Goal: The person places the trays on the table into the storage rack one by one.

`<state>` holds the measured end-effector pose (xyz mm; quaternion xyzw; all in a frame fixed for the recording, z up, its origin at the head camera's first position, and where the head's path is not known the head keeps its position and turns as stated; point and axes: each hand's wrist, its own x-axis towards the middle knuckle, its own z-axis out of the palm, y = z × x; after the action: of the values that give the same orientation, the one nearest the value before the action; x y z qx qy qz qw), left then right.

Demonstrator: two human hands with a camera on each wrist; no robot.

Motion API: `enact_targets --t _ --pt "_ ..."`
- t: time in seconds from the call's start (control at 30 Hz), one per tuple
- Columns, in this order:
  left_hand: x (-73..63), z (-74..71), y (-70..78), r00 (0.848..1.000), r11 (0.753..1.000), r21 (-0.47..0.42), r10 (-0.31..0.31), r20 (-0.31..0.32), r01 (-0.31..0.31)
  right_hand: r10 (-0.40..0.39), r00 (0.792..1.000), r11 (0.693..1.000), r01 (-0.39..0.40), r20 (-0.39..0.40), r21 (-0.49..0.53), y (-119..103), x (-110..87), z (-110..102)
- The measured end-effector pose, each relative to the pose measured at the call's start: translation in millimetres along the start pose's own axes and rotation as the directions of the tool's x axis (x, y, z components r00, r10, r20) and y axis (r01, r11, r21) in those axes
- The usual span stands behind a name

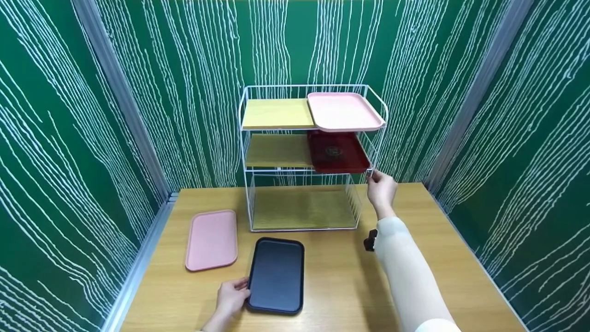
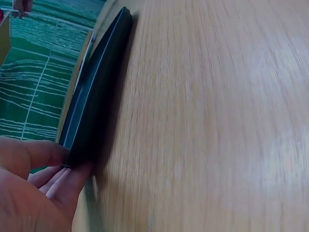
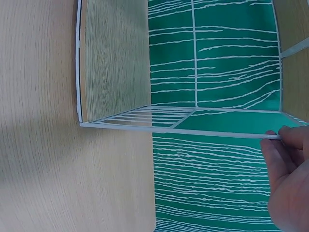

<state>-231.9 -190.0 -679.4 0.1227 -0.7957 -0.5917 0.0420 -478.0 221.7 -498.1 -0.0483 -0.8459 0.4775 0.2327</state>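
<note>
Near the front of the table, my left hand (image 1: 232, 297) pinches the left rim of a black tray (image 1: 278, 275). In the left wrist view, the thumb is over the rim of the tray (image 2: 99, 82) and the fingers are below it. My right hand (image 1: 381, 190) grips the front right post of a white wire rack (image 3: 212, 133) at the height of the middle shelf. Just beside those fingertips is the corner of a dark red tray (image 1: 339, 154) on that shelf. A light pink tray (image 1: 345, 111) sits on the top shelf's right side.
Another pink tray (image 1: 212, 240) lies on the wooden table (image 1: 332, 281), left of the black one. The rack has a yellowish bottom shelf (image 1: 304, 207). A small black object (image 1: 370, 240) shows beside the right sleeve. Green walls (image 1: 516, 138) with white lines surround the table.
</note>
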Motion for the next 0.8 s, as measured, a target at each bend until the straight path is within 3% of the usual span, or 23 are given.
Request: enact_targets --t 0.3,0.8 --pt "1.5 -3.0 -1.3 1.0 0.999 -0.018 -0.029 0.002 0.029 -0.003 1.0 1.0 0.003 0.005 0.008 -1 0.2 0" --pt "2.9 -11.7 -4.4 0.996 0.977 -0.21 -0.021 0.088 0.039 -0.019 1.0 1.0 0.019 0.017 0.018 0 -0.1 -2"
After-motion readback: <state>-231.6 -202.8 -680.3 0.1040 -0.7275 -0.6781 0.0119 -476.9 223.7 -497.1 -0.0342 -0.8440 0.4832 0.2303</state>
